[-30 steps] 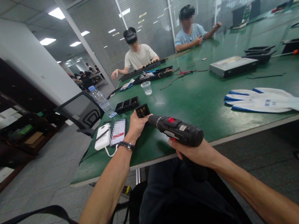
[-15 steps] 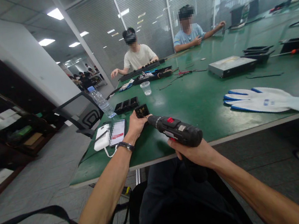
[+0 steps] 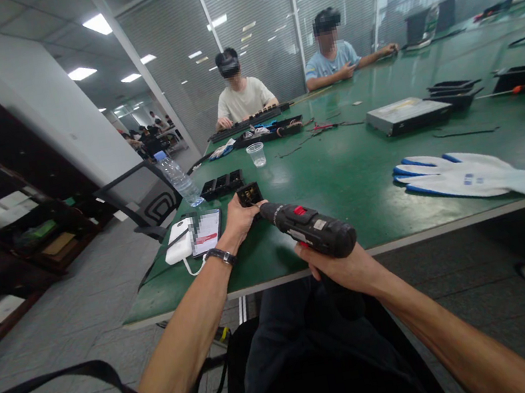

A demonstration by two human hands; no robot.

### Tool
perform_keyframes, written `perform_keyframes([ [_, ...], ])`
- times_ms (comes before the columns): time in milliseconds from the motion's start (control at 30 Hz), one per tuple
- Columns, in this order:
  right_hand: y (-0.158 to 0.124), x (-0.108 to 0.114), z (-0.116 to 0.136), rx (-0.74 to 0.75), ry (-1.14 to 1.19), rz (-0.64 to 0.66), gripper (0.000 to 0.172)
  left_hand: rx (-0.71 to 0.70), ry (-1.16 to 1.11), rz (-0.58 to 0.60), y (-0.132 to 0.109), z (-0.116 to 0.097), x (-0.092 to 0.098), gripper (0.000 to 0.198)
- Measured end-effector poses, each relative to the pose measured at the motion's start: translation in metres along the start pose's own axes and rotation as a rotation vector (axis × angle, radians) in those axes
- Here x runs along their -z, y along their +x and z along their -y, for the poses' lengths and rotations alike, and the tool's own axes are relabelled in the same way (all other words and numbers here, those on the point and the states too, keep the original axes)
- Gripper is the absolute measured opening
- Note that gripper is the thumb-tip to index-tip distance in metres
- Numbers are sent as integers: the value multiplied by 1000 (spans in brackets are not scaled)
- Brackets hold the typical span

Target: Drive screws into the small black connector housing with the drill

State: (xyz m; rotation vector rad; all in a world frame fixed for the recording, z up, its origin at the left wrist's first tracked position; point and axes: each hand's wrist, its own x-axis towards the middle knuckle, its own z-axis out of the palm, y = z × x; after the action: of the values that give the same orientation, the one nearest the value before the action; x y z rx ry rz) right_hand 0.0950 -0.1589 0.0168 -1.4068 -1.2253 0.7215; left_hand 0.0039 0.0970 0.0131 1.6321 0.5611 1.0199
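My right hand (image 3: 339, 269) is wrapped round the grip of a black cordless drill (image 3: 311, 225) with a red switch on top. The drill points left and forward, its chuck close to my left fingers. My left hand (image 3: 240, 219) is closed on a small black block (image 3: 248, 193) with brassy metal parts in its face. The drill's tip reaches the block's lower edge; my fingers partly hide where they meet. Just beyond lies a black tray (image 3: 222, 184) with compartments.
On the green table (image 3: 320, 176) stand a water bottle (image 3: 179, 180) and a plastic cup (image 3: 256, 155). A phone (image 3: 206, 231) and a white power bank (image 3: 179, 241) lie left, a glove (image 3: 467, 175) and a metal box (image 3: 408, 114) right. Two people (image 3: 245, 98) sit opposite.
My hands, the drill and the block hold almost the same place. Across the table, one person's hand has come in toward the black strip, and the other person's outstretched hand has lowered.
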Motion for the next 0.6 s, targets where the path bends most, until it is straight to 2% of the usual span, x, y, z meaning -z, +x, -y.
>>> perform_keyframes([
  [600, 0, 0, 0, 11, -6, -3, 24, 3, 11, 7, -1, -2, -1, 53],
])
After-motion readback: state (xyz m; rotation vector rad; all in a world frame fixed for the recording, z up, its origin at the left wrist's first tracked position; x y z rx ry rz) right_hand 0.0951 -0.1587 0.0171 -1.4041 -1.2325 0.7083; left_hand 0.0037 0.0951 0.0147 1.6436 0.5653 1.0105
